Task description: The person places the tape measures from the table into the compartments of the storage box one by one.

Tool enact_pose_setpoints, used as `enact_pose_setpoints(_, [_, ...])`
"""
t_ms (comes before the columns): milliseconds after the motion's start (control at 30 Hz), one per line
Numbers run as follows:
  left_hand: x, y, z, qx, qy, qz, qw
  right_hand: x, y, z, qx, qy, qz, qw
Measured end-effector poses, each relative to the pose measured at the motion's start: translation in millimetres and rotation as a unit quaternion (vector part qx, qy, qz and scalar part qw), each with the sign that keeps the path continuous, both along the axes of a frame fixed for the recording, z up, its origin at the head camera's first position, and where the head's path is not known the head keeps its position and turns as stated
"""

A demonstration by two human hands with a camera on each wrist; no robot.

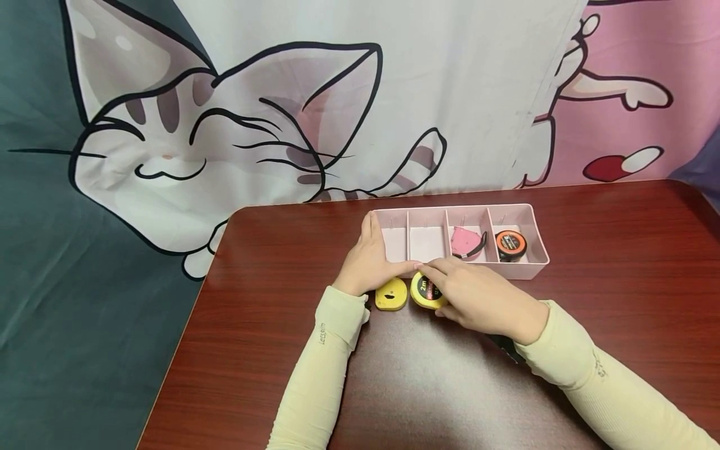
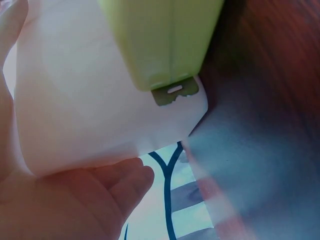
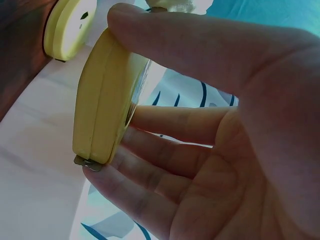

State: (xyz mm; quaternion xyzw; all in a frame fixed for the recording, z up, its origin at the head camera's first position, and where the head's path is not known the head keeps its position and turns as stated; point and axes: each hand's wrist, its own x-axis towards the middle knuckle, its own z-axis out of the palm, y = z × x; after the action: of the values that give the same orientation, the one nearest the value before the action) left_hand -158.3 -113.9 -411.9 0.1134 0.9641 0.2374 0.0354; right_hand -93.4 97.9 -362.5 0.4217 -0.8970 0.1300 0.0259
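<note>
A long pink tray (image 1: 520, 272) with several compartments lies near the table's back edge. My left hand (image 1: 368, 259) rests against its left end, fingers straight along the end wall and thumb along the front rim. Between thumb and fingers, my right hand (image 1: 480, 297) pinches a yellow tape measure (image 3: 97, 100) with a black "2m" label, at the tray's front. Beside it, below my left thumb, a second yellow tape measure (image 1: 390, 294) stays on the table. Its metal hook shows in the left wrist view. Inside the tray are a pink tape measure (image 1: 465, 241) with a black strap and an orange-and-black tape measure (image 1: 510, 245).
The pink tape measure occupies the third compartment from the left, the orange-and-black one the rightmost. Under everything is a dark red wooden table (image 1: 619, 269). A curtain (image 1: 478, 94) with cartoon cats hangs right behind the table's back edge.
</note>
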Motion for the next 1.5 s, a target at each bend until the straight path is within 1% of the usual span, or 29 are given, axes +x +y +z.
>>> enact_pose_setpoints(400, [0.5,0.8,1.6,-0.002,-0.006,0.001,1.0,-1.1,1.1,2.5,-0.01,0.001,-0.005,1.0])
enact_pose_setpoints(967, [0.7,0.4,1.8,-0.002,-0.013,0.001,0.9999,-3.6,3.5,6.4,-0.009,0.0,-0.015,1.0])
enact_pose_setpoints(1233, [-0.5,0.5,0.5,-0.009,-0.004,-0.003,0.9999,-6.2,4.2,6.5,-0.018,0.011,-0.016,1.0])
enact_pose_setpoints(1500, [-0.4,0.3,1.1,-0.01,-0.002,-0.003,0.9999,-9.3,6.4,9.4,-0.025,0.01,-0.017,0.999])
